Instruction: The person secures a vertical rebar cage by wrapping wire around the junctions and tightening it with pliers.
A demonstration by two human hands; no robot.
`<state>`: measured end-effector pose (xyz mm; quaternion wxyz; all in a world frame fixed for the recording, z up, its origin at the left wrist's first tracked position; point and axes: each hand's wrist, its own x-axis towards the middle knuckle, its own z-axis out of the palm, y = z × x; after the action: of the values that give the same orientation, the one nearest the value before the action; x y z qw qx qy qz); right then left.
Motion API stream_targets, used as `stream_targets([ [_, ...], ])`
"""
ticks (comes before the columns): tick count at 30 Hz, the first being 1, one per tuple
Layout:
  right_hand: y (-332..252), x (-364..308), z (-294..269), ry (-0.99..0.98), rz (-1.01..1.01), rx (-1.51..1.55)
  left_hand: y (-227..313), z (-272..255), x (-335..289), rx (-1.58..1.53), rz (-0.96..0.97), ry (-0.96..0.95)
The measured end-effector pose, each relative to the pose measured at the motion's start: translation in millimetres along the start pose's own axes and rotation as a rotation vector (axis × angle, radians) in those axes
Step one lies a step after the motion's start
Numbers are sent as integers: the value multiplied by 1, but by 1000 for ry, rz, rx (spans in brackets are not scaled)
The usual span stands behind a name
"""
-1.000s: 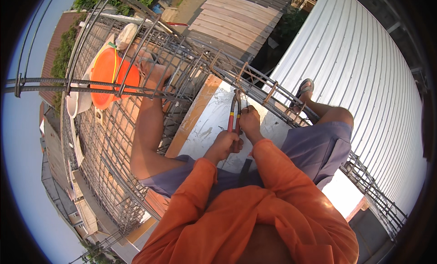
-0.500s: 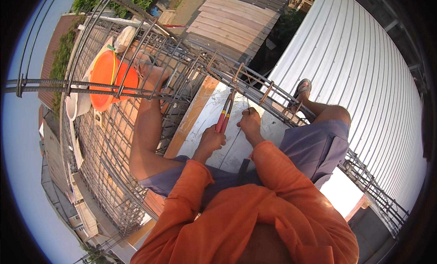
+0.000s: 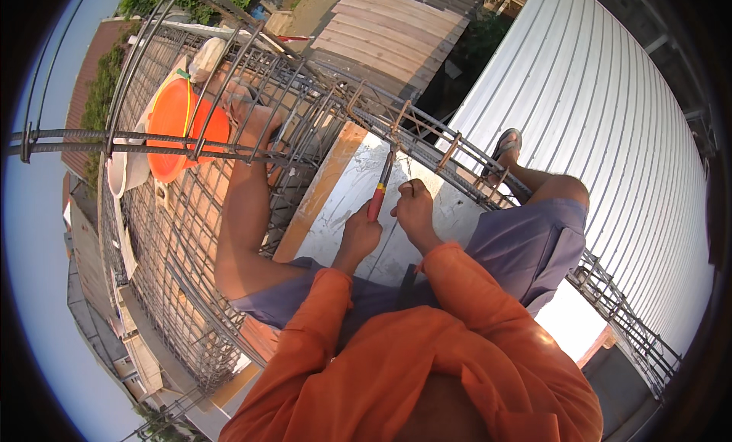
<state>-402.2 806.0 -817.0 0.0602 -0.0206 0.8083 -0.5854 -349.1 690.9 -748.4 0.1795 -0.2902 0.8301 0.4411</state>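
My left hand [image 3: 360, 234] is wrapped round the red and yellow handles of a pair of pincers [image 3: 378, 199]. Their dark jaws point away from me and reach the near edge of a long rebar cage [image 3: 446, 154]. To the right, my right hand [image 3: 416, 215] has its fingers curled closed, with thin wire seeming to run near the fingertips; whatever it grips is too small to make out. Both hands are above a scuffed white board [image 3: 390, 265] between my legs.
On the left, an orange bucket [image 3: 169, 129] and a pale container [image 3: 128, 171] sit on a rebar mesh [image 3: 187, 236]. Rebar rods [image 3: 84, 142] cross in front of them. A white corrugated roof [image 3: 602, 122] slopes on the right, beyond the cage. My sandalled foot [image 3: 506, 147] is beside it.
The pincers' handles, spread apart before, have come together, and the tool has turned slightly. My right hand has shifted a little to the left.
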Motion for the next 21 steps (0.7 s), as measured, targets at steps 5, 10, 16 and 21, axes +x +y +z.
stream_targets([
  [5,-30,-5,-16,13,113,162,-7,13,2,220,244,-32],
  [10,-66,-6,-44,41,538,444,-13,-15,-17,263,132,-115],
  [16,-78,-10,-64,71,517,528,-37,-78,-29,731,254,-258],
  [21,-82,-13,-82,117,461,581,-16,-76,-6,949,191,-481],
])
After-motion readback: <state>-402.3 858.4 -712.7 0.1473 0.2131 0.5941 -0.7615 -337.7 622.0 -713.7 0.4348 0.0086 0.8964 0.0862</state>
